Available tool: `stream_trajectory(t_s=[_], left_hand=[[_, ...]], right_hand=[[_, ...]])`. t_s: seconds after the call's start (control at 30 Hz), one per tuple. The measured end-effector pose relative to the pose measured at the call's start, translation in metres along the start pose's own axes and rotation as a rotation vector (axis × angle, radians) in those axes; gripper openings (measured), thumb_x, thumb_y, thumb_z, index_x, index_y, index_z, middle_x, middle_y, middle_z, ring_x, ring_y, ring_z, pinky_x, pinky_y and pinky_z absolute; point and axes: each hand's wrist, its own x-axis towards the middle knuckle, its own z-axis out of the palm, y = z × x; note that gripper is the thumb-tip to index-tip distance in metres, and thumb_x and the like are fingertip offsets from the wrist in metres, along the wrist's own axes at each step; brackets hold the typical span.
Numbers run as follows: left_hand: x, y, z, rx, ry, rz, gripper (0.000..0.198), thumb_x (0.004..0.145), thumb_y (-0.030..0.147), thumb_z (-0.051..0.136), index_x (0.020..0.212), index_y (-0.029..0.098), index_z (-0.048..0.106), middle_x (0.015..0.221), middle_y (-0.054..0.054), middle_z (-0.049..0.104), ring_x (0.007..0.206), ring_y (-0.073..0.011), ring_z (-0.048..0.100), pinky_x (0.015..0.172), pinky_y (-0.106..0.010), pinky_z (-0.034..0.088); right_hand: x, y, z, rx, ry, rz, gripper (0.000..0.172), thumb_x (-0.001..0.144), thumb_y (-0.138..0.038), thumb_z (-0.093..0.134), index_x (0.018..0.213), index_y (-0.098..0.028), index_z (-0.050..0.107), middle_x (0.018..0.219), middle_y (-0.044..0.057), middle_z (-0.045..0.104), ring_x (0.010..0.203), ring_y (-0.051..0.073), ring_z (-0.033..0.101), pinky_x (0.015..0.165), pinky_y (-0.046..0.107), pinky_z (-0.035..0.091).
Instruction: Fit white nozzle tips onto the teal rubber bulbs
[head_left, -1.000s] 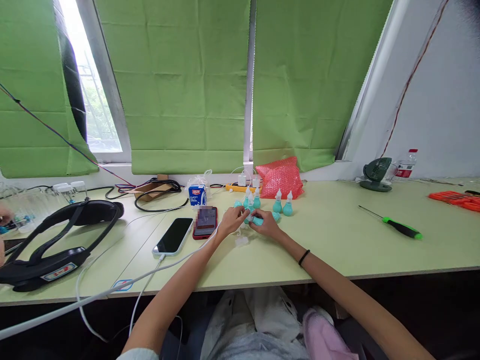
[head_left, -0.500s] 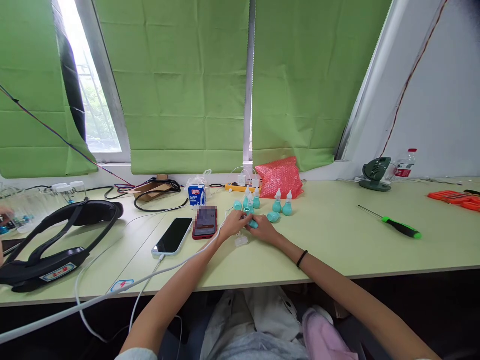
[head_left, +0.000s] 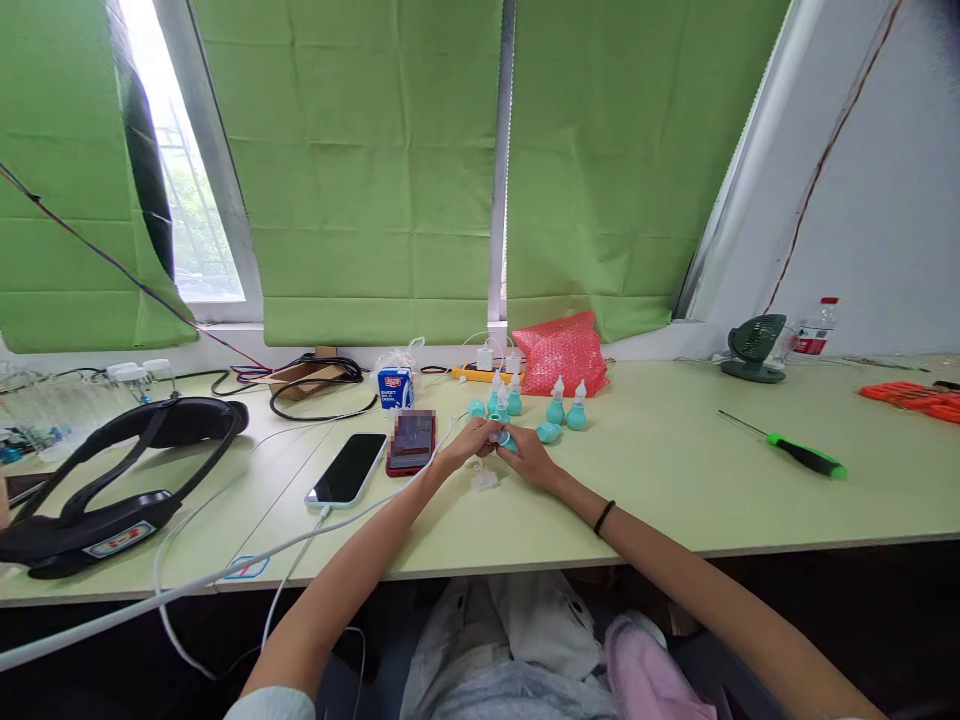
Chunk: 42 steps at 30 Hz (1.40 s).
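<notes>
Left hand and right hand pinch 1 teal bulb; phone to their left, pink bag behind.

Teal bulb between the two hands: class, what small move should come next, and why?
Probably push the clear tip home into the teal bulb. The left hand pinches the tip end and the right hand the bulb, while the standing bulbs behind carry tips.

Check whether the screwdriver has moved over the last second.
No. The screwdriver lies where it was, in front of the fan, with its tip pointing the same way as before.
</notes>
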Motion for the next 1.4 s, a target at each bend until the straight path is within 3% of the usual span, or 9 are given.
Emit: stream_trajectory(t_s=[0.2,0.37,0.47,0.7,0.83,0.97,1.07,1.17,1.4], left_hand=[[-0.003,0.006,-0.021,0.19,0.031,0.038,0.025,0.084,0.028,0.046,0.103,0.012,0.049,0.098,-0.006,0.055,0.08,-0.0148,0.056,0.068,-0.033,0.049],[-0.012,0.009,-0.014,0.401,0.061,0.124,0.025,0.082,0.034,0.048,0.081,0.01,0.056,0.074,0.0,0.056,0.065,-0.0121,0.055,0.059,-0.027,0.046],[-0.015,0.008,-0.008,0.521,0.06,0.173,0.025,0.078,0.035,0.053,0.07,0.011,0.055,0.063,0.002,0.053,0.06,-0.0103,0.052,0.059,-0.026,0.043],[-0.015,0.005,-0.008,0.656,0.124,0.243,0.031,0.061,0.042,0.064,0.076,0.016,0.059,0.057,0.003,0.053,0.054,-0.0115,0.049,0.054,-0.023,0.036],[-0.013,0.004,-0.01,0.683,0.224,0.259,0.027,0.071,0.04,0.053,0.079,0.015,0.058,0.06,0.002,0.054,0.056,-0.0119,0.05,0.055,-0.023,0.035],[-0.013,0.003,-0.009,0.707,0.294,0.275,0.025,0.077,0.032,0.046,0.092,0.015,0.055,0.069,-0.001,0.055,0.062,-0.0133,0.052,0.059,-0.025,0.039],[-0.016,0.004,-0.007,0.726,0.303,0.321,0.033,0.077,0.032,0.046,0.107,0.019,0.049,0.086,-0.004,0.055,0.078,-0.017,0.054,0.069,-0.027,0.041],[-0.018,0.004,-0.004,0.744,0.273,0.375,0.038,0.077,0.033,0.047,0.112,0.021,0.045,0.097,-0.006,0.052,0.091,-0.0201,0.051,0.079,-0.031,0.04],[-0.016,-0.001,-0.002,0.726,0.209,0.407,0.029,0.078,0.03,0.047,0.105,0.02,0.051,0.089,-0.005,0.056,0.089,-0.0207,0.052,0.08,-0.032,0.041]], right_hand=[[0.005,0.004,-0.003,0.04,0.152,0.085,0.013,0.074,-0.029,0.045,0.066,-0.018,0.046,0.059,-0.001,0.051,0.054,0.012,0.045,0.055,0.023,0.036],[0.006,0.01,-0.002,0.093,0.164,0.138,0.013,0.073,-0.03,0.044,0.068,-0.018,0.044,0.062,-0.001,0.052,0.055,0.012,0.049,0.054,0.022,0.038],[0.006,0.013,0.0,0.108,0.137,0.164,0.021,0.078,-0.03,0.038,0.061,-0.019,0.042,0.055,-0.001,0.052,0.052,0.012,0.049,0.053,0.023,0.039],[0.007,0.021,0.001,0.086,0.163,0.188,0.027,0.087,-0.031,0.026,0.073,-0.018,0.046,0.059,0.0,0.056,0.056,0.013,0.053,0.059,0.024,0.04],[0.008,0.024,0.001,0.039,0.186,0.188,0.028,0.088,-0.031,0.023,0.082,-0.017,0.047,0.063,0.002,0.056,0.061,0.014,0.054,0.061,0.025,0.042],[0.01,0.027,-0.001,-0.046,0.202,0.178,0.027,0.085,-0.034,0.032,0.095,-0.016,0.05,0.088,0.008,0.054,0.083,0.019,0.052,0.073,0.032,0.042],[0.012,0.028,-0.004,-0.115,0.165,0.158,0.037,0.082,-0.038,0.039,0.112,-0.019,0.046,0.11,0.011,0.045,0.102,0.023,0.043,0.086,0.039,0.036],[0.015,0.031,-0.005,-0.169,0.07,0.128,0.041,0.081,-0.042,0.04,0.119,-0.027,0.043,0.123,0.009,0.035,0.11,0.027,0.036,0.089,0.044,0.032],[0.021,0.045,-0.002,-0.233,-0.111,0.058,0.041,0.081,-0.049,0.038,0.116,-0.029,0.049,0.117,0.007,0.046,0.105,0.026,0.04,0.082,0.041,0.037]])
